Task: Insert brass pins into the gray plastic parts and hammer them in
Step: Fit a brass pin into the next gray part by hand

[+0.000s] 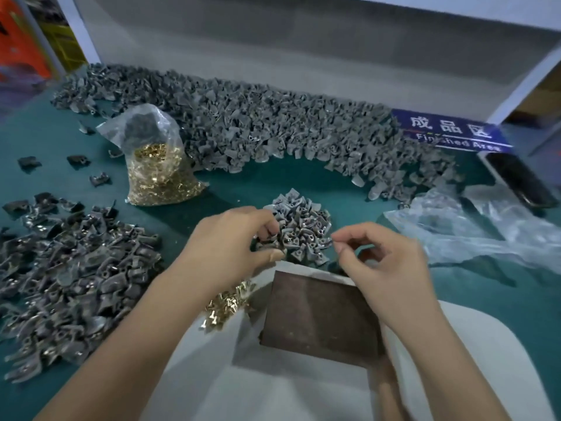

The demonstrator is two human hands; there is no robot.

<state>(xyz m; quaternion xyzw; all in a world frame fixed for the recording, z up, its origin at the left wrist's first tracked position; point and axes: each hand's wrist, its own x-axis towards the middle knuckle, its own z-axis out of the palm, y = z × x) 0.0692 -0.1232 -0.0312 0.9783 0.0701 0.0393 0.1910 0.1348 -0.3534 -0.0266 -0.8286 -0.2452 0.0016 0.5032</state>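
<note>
From the head camera, a dark brown block [318, 314] lies on a white pad [273, 384] on the green table [243, 183] and serves as the landmark here. Just beyond its far edge sits a small heap of gray plastic parts [303, 226]. The left hand [230, 238] reaches over the block's far left corner, its thumb and curled fingers pinching one gray part [274, 238] at the near edge of that heap. The right hand [382, 259] hovers above the block's far right corner, forefinger and thumb pressed together; whether a pin is between them cannot be told. Loose brass pins [226, 305] lie touching the block's left side, partly under the left forearm. Farther left of the block spreads a large pile of darker parts [69, 284]. Well beyond the block stands a clear bag of brass pins [158, 171], and behind it a long bank of gray parts [273, 126]. Right of the block lies crumpled clear plastic [473, 226], with a blue sign [449, 132] beyond it.
</note>
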